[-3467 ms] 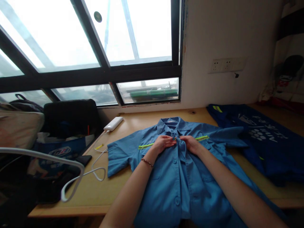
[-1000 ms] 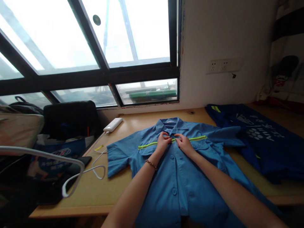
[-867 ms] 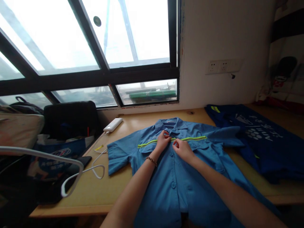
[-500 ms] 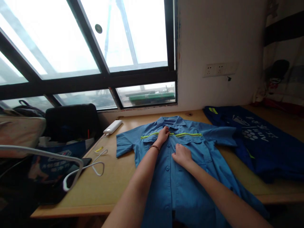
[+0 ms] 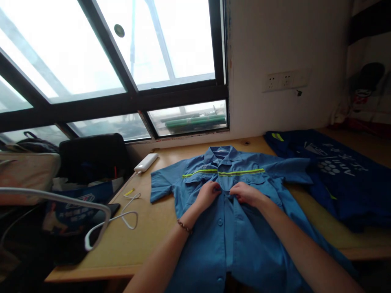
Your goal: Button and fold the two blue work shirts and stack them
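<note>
A blue short-sleeved work shirt (image 5: 201, 228) with a yellow-green stripe across the chest lies front up, its collar toward the window. My left hand (image 5: 210, 193) pinches the button-side front edge just below the stripe. Opposite it, my right hand (image 5: 246, 193) grips the other front edge, fingers curled around the cloth. A narrow gap separates the two hands. Below them the front edges lie apart, and a button (image 5: 220, 221) shows on the left edge. The fingertips are partly hidden by the hands.
The wooden table (image 5: 143, 240) carries a white power bank (image 5: 146, 162) with a white cable (image 5: 132, 212) at left. A dark blue garment (image 5: 339, 179) with white print lies at right. A black chair back (image 5: 93, 156) and bags stand left of the table. Wall sockets (image 5: 279, 80) are behind.
My left hand has come down from near the collar to below the stripe. My right hand has shifted slightly up and right, lifting its front edge a little.
</note>
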A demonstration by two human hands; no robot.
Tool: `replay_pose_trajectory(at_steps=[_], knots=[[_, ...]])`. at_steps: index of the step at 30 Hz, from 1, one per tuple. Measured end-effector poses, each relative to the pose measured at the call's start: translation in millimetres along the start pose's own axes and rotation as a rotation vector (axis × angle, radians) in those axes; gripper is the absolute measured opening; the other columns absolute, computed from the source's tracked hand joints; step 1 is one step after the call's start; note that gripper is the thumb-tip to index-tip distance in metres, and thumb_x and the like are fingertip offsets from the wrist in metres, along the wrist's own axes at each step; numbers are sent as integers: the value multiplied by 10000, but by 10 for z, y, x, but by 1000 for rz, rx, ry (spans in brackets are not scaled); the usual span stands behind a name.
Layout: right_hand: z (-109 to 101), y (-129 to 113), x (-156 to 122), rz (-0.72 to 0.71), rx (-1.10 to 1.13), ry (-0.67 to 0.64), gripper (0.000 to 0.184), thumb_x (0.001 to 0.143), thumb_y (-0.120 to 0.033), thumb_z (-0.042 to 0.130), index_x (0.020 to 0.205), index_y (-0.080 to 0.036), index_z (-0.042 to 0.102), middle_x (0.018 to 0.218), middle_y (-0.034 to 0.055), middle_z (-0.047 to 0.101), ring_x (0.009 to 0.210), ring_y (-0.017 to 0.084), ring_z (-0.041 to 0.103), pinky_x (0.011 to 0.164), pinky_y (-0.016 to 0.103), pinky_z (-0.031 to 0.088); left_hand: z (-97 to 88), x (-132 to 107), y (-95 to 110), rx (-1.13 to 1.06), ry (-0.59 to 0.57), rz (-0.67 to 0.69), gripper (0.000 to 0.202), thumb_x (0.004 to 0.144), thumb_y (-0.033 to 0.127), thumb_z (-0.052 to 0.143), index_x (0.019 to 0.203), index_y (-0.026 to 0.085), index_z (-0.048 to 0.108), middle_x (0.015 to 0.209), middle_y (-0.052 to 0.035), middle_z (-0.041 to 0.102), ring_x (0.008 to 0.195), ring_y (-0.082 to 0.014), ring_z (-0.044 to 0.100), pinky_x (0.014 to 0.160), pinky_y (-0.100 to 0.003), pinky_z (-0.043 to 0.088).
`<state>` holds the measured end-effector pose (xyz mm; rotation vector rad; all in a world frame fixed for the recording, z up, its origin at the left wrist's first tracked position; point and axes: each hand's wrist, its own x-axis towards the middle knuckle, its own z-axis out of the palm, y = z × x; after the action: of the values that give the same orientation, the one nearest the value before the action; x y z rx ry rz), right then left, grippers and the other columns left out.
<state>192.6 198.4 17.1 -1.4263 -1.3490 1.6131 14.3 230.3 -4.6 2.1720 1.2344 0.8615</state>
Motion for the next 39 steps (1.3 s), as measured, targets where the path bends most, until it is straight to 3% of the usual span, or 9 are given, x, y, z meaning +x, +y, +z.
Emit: replay_pose_trajectory(at_steps=[3, 8, 11, 14, 19, 28, 34, 39], knots=[[-19, 20, -21, 14, 81, -114, 106, 552, -172, 645, 565, -137, 546, 459, -39, 501, 396, 55, 424, 353, 154, 285, 32, -10, -28, 20, 22, -17, 116, 594, 157, 658, 700, 177, 615, 665, -9, 561, 578, -130, 489, 550, -230, 342], [-18, 64, 36, 10, 308, -72, 183, 542, -114, 658, 724, -119, 636, 622, 30, 636, 520, 115, 563, 455, 192, 423, 29, -24, -11, -67, 49, -114, 104, 587, 183, 668, 616, 160, 571, 588, -10, 578, 537, -133, 522, 511, -229, 361], [-17, 31, 48, -17, 501, -70, 197, 591, -96, 615, 784, -119, 646, 697, 50, 662, 613, 137, 604, 605, 236, 486, -1, -37, 69, -367, -37, -285, 143, 628, 234, 650, 627, 149, 535, 547, -19, 589, 471, -135, 553, 463, -230, 402], [-17, -6, 49, -49, 598, -40, 208, 631, -87, 577, 820, -136, 647, 759, 40, 672, 644, 122, 610, 670, 229, 489, -57, -51, 165, -722, -128, -446, 203, 631, 264, 671, 696, 130, 532, 605, -56, 631, 534, -159, 614, 500, -243, 473], [0, 12, 71, -58, 568, -41, 189, 636, -69, 553, 781, -130, 657, 726, 35, 674, 615, 112, 606, 652, 213, 487, -125, -74, 221, -998, -139, -536, 275, 617, 261, 705, 794, 109, 559, 748, -114, 663, 666, -183, 646, 603, -248, 515], [67, 9, 42, -42, 476, 12, 59, 627, -82, 589, 586, -122, 605, 576, 20, 627, 552, 106, 580, 563, 195, 477, -73, -91, 177, -1025, -108, -618, 269, 590, 225, 723, 782, 85, 595, 744, -126, 664, 676, -187, 645, 627, -244, 522], [98, -15, 24, -21, 474, 12, 216, 759, -287, 548, 736, -88, 627, 675, 82, 647, 579, 106, 600, 554, 201, 484, -51, -75, 138, -1003, -77, -605, 268, 576, 215, 729, 763, 80, 594, 688, -102, 653, 623, -167, 636, 616, -245, 517], [142, 36, 50, -111, 242, 160, 137, 680, -224, 609, 751, -110, 634, 650, 57, 647, 572, 126, 606, 548, 226, 481, -36, -60, 193, -962, -84, -554, 299, 629, 351, 682, 750, 91, 598, 656, -74, 640, 576, -139, 612, 594, -247, 503]])
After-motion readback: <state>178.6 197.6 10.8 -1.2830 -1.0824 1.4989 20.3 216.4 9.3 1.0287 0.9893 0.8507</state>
